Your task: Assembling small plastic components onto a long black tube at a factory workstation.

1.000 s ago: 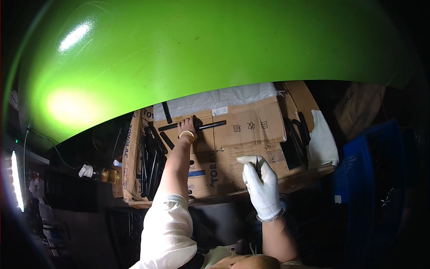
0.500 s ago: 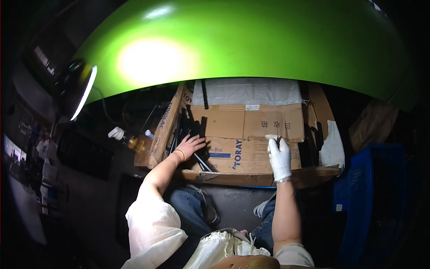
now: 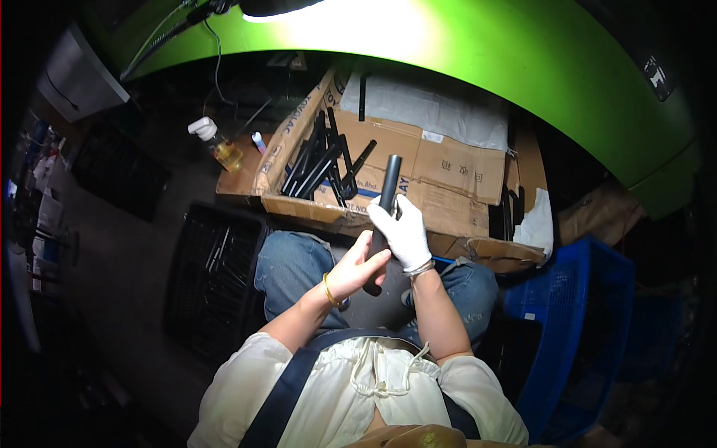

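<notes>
A dark, tube-like black part (image 3: 390,181) is held at a slant in front of me, over the near edge of an open cardboard box (image 3: 302,207). My bare left hand (image 3: 356,271) is closed around its lower end. Higher up, my white-gloved right hand (image 3: 404,233) grips the same part with thumb and fingers; whether a small tool is also in that hand is hidden. Several loose black parts (image 3: 317,166) lie crossed in the box's left side, and more black pieces (image 3: 511,210) stand along its right side.
Overhead curves a green machine cover (image 3: 478,60) with a lit lamp (image 3: 280,7). A spray bottle (image 3: 221,149) stands left of the box. A black crate (image 3: 213,280) of dark parts sits at lower left; blue crates (image 3: 571,321) stand at right. White cloth (image 3: 536,222) hangs over the box corner.
My left hand has left the pile and now holds a black part near my lap. My right hand has come down and left onto it. The view has shifted and tilted.
</notes>
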### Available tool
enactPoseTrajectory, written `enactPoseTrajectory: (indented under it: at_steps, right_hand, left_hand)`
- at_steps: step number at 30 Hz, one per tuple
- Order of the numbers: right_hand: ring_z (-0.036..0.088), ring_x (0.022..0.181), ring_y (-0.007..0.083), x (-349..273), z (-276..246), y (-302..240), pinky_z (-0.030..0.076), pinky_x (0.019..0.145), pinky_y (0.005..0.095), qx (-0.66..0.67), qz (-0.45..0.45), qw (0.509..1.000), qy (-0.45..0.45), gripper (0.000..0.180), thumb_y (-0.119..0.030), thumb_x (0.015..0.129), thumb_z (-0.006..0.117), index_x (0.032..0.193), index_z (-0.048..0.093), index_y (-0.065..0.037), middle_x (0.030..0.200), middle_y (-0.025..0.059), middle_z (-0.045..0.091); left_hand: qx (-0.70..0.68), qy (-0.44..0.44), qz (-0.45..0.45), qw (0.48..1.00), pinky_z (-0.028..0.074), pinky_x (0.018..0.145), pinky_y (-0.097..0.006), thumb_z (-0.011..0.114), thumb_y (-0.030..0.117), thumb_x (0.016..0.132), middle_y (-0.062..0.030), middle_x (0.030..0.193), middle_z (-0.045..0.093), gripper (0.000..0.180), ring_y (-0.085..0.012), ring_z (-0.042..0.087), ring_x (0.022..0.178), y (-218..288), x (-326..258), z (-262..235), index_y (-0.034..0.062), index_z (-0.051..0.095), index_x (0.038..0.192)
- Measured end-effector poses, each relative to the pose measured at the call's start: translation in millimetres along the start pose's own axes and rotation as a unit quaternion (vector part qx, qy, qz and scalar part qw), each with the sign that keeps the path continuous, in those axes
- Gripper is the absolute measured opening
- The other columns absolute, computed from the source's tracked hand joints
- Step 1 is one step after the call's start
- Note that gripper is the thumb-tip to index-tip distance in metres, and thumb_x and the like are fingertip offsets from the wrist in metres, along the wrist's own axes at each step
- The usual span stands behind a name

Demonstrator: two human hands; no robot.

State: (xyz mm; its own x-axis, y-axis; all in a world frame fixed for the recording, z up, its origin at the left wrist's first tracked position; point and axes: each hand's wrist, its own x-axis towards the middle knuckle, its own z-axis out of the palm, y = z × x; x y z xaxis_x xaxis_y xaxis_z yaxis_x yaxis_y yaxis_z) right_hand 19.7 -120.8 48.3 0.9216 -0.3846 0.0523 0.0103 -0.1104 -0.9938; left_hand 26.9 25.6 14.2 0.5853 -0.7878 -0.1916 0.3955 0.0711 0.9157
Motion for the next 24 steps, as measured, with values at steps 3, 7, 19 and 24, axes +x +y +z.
enactPoseTrajectory:
  at_steps: [3, 7, 19, 24]
  right_hand:
    - [0.05, 0.055, 0.0054, 2, -9, 13, 0.04, 0.047, 0.0223, 0.082, 0.085, 0.989, 0.095, 0.018, -0.022, 0.09, 0.071, 0.091, 0.063, -0.006, 0.069, -0.0019, 0.058]
    - [0.029, 0.039, -0.0009, -3, -38, 5, 0.02, 0.034, 0.0184, 0.184, 0.1, 0.96, 0.186, 0.017, -0.025, 0.094, 0.067, 0.099, 0.068, -0.009, 0.057, -0.0105, 0.037]
    - [0.033, 0.039, 0.0053, -87, 24, 58, 0.025, 0.033, 0.0201, 0.33, 0.25, 0.898, 0.147, 0.022, -0.035, 0.101, 0.054, 0.098, 0.051, -0.013, 0.06, -0.0031, 0.044]
    - [0.041, 0.053, 0.004, -131, 22, 72, 0.034, 0.044, 0.0197, 0.184, 0.314, 0.931, 0.003, 0.021, -0.03, 0.101, 0.054, 0.104, 0.05, -0.009, 0.075, -0.0028, 0.049]
  left_hand:
    - [-0.038, 0.006, 0.008, 0.999, 0.044, 0.063, -0.021, 0.051, 0.018, 0.102, -0.0009, 0.094, 0.053, 0.029, -0.0073, 0.052, 0.067, -3, -22, 0, 0.0069, 0.044, 0.128]
    - [-0.041, -0.057, -0.089, 0.993, 0.042, 0.057, -0.019, 0.05, 0.028, 0.103, 0.0017, 0.082, 0.051, 0.039, -0.0048, 0.048, 0.058, 12, -43, -21, 0.0051, 0.05, 0.135]
    - [-0.165, 0.084, 0.095, 0.978, 0.044, 0.101, -0.039, 0.043, 0.028, 0.105, -0.0098, 0.116, 0.059, 0.04, -0.0212, 0.057, 0.113, -59, 9, -10, 0.0075, 0.037, 0.139]
    - [-0.105, 0.166, 0.079, 0.977, 0.053, 0.068, -0.029, 0.045, 0.025, 0.105, -0.0037, 0.084, 0.053, 0.044, -0.0164, 0.059, 0.068, -80, 6, -17, 0.0074, 0.026, 0.14]
